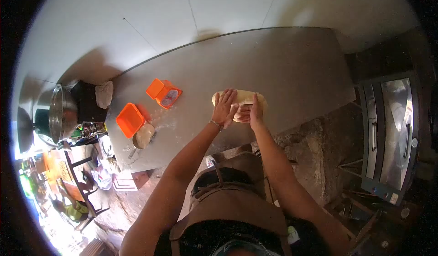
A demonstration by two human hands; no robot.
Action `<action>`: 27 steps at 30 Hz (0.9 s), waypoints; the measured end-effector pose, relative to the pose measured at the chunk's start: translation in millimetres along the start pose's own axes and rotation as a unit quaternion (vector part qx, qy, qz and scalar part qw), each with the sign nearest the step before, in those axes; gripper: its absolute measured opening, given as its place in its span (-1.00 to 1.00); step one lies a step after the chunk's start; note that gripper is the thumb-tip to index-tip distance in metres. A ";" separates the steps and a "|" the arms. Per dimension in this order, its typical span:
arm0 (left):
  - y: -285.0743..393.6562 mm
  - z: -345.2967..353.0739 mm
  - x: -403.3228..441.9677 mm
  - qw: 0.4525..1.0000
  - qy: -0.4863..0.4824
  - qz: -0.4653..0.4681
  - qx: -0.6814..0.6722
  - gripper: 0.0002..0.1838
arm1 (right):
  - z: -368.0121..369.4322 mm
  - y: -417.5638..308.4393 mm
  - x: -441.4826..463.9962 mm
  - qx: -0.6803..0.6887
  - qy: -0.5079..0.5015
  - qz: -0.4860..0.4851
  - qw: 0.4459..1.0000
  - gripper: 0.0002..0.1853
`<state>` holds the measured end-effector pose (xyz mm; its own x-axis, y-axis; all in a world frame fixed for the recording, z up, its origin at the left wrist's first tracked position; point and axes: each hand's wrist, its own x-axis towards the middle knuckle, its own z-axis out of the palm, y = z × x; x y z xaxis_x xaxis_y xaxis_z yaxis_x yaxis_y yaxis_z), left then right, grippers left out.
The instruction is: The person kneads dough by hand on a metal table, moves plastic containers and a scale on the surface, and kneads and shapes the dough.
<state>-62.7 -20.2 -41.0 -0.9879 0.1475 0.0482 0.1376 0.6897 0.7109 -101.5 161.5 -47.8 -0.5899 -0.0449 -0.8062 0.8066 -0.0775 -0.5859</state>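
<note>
A thick, pale roll of dough (246, 96) lies on the grey worktop (283, 64). My left hand (224, 108) rests on the dough's left part, its fingers outstretched and pointing away from me. At the right part, my right hand (252, 113) cups the dough. Its thumb reaches over the top while the fingers bend leftward across the near side. Both hands touch the dough and partly hide it. A bracelet circles my left wrist.
Left on the worktop are an orange kitchen scale (168, 96), an orange tray (130, 120) and a round, handled pan or sieve (144, 136) with pale contents. Flour dusts the surface nearby. A metal bowl (64, 113) stands far left; a metal oven-like unit (388, 133) is at right.
</note>
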 end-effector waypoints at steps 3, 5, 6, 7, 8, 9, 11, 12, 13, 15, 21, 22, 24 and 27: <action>-7.4 2.5 16.8 1.000 0.019 -0.008 0.023 -0.18 | 12.3 -9.7 43.1 0.006 0.085 -0.046 0.995 0.04; -7.6 11.2 26.0 0.999 0.028 -0.009 0.023 -0.16 | 9.4 -27.6 53.3 -0.035 0.104 -0.057 0.992 0.05; -7.8 13.0 35.7 0.998 0.034 -0.019 0.057 -0.17 | 9.3 -44.9 53.1 -0.059 0.098 -0.055 0.992 0.05; -7.7 15.9 42.3 0.994 0.040 -0.032 0.092 -0.17 | 8.8 -61.7 53.5 -0.083 0.092 -0.055 0.991 0.04; -7.3 16.5 51.2 0.993 0.039 -0.054 0.094 -0.17 | 14.3 -77.5 49.7 -0.162 0.086 -0.057 0.981 0.04; -7.4 15.9 61.2 0.993 0.039 -0.059 0.090 -0.17 | 20.2 -90.8 52.1 -0.240 0.079 -0.059 0.966 0.04; -11.1 16.0 79.7 0.985 0.016 -0.119 0.127 -0.18 | 37.3 -113.4 62.1 -0.311 0.087 -0.069 0.944 0.03; -15.5 17.1 88.4 0.984 0.015 -0.123 0.126 -0.18 | 41.2 -120.1 73.8 -0.374 0.095 -0.084 0.919 0.02; -20.3 16.5 97.5 0.984 0.021 -0.130 0.121 -0.18 | 44.3 -124.3 90.8 -0.376 0.093 -0.082 0.918 0.02; -26.1 11.6 115.8 0.983 0.031 -0.136 0.122 -0.17 | 51.2 -124.9 130.5 -0.574 0.152 -0.223 0.773 -0.04; -37.0 16.0 150.8 0.962 0.047 -0.225 0.147 -0.06 | 68.8 -168.4 130.5 -0.702 0.034 -0.248 0.667 -0.20; -36.0 16.5 149.3 0.960 0.028 -0.223 0.167 -0.06 | 69.6 -164.1 125.6 -0.702 0.030 -0.253 0.665 -0.20; -37.6 14.9 133.5 0.955 0.006 -0.227 0.189 -0.07 | 59.2 -126.7 131.3 -0.520 0.316 -0.631 0.481 -0.31; -28.7 9.7 102.3 0.981 -0.013 -0.142 0.133 -0.09 | 40.2 -87.2 131.6 -0.591 0.083 -0.435 0.674 -0.19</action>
<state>-167.0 -18.1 -63.3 -0.9873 -0.0624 -0.1460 -0.1262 0.8659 0.4840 -251.0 122.3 -99.5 -0.9254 -0.3750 -0.0557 -0.3188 0.8493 -0.4208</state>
